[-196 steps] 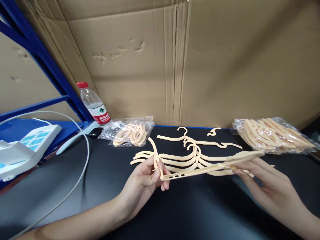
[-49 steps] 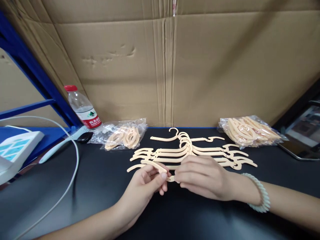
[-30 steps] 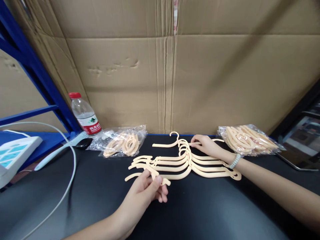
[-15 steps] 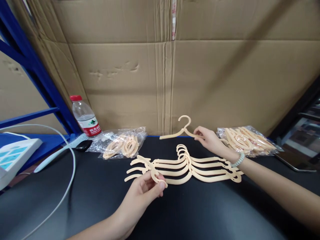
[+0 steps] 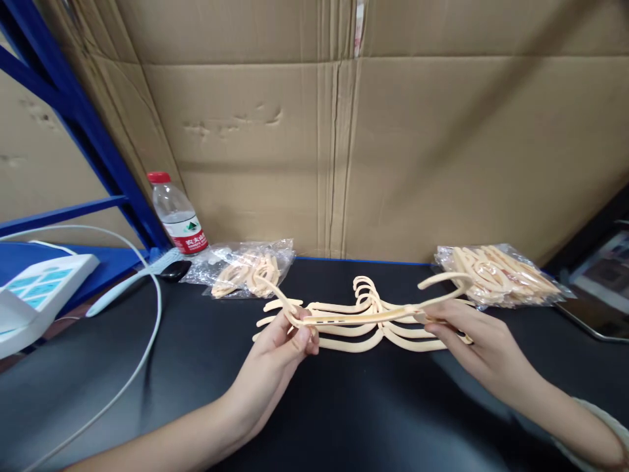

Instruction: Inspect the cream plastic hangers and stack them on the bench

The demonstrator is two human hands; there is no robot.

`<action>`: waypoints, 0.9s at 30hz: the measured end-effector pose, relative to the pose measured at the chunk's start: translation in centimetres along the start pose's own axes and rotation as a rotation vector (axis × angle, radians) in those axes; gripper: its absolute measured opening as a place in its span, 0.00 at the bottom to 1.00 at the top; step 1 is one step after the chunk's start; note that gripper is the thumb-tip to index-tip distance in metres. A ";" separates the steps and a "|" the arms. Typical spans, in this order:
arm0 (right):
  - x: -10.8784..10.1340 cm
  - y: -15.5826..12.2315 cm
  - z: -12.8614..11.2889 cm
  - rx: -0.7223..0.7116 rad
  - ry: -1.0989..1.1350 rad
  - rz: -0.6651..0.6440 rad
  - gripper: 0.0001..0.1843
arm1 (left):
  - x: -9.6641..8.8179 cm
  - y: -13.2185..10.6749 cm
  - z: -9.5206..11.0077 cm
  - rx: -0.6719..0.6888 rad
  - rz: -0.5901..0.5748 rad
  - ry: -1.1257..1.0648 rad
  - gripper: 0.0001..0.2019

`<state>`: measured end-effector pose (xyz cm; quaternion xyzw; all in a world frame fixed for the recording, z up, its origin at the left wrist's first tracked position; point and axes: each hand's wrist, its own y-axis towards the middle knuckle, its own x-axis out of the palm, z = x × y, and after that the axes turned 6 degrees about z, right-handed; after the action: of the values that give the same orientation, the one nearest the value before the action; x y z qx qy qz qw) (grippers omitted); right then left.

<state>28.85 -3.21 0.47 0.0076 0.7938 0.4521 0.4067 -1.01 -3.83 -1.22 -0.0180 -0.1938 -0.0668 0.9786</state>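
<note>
Both my hands hold one cream plastic hanger (image 5: pixel 361 318) level above the black table (image 5: pixel 196 367). My left hand (image 5: pixel 282 344) pinches its left end, where a curved arm piece sticks up toward the back left. My right hand (image 5: pixel 464 331) grips the right end, where another curved arm rises to the right. Just behind and beneath it, a stack of several assembled cream hangers (image 5: pixel 366 328) lies flat on the table, hooks pointing away from me.
A clear bag of cream parts (image 5: pixel 246 269) lies at the back left, a fuller bag (image 5: pixel 496 275) at the back right. A water bottle (image 5: pixel 177 213) stands by blue shelving. A white device (image 5: pixel 34 292) with a cable (image 5: pixel 142 354) sits left. Cardboard lines the back.
My right hand lifted the far hanger from behind the stack and brought it forward to my left hand's arm piece. Both hands now hold it above the stack.
</note>
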 end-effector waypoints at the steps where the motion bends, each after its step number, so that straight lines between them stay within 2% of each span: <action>1: 0.2 -0.4 -0.1 -0.017 -0.007 0.017 0.07 | 0.1 0.0 0.1 0.006 -0.007 -0.031 0.07; 7: 0.3 -0.8 0.6 -0.074 -0.069 0.089 0.07 | 0.2 0.0 1.0 0.037 -0.081 -0.077 0.04; 16: 0.2 -1.3 0.7 -0.109 -0.180 0.136 0.06 | 0.4 -0.1 0.9 -0.024 -0.218 -0.131 0.03; 27: -0.1 -1.5 0.6 -0.161 -0.235 0.149 0.06 | 0.2 0.1 1.1 -0.113 -0.246 -0.168 0.08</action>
<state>29.89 -3.67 -0.67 0.0866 0.6993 0.5390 0.4615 -1.25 -3.68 -0.14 -0.0549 -0.2714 -0.1954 0.9408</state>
